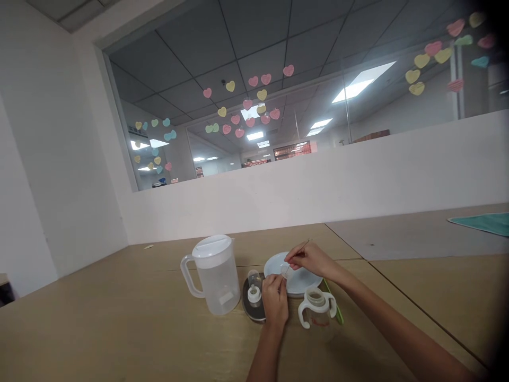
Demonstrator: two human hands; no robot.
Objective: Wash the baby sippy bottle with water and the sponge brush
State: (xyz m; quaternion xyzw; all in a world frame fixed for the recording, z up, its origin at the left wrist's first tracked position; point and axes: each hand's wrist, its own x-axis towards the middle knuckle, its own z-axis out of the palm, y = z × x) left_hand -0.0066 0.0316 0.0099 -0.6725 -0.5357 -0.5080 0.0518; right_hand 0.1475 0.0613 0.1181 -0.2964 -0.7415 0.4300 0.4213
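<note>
Over the white basin (306, 284), my left hand (275, 301) pinches a small translucent piece (284, 270), too small to name surely. My right hand (312, 261) grips a thin stick (305, 245) like a pen, its lower end at that piece. Just left of my left hand, a dark oval tray (248, 310) holds a white bottle collar with a nipple (254, 294) and a clear dome cap (253, 277). Nearer me, below my right hand, stands an open clear baby bottle (318, 313) with two white handles. My left hand partly hides the tray.
A translucent lidded pitcher (218, 276) stands left of the tray, handle to the left. A green strip-like item (338, 307) lies behind the bottle. A teal cloth (485, 222) lies at the far right. The white wall (278, 196) closes off the table's back.
</note>
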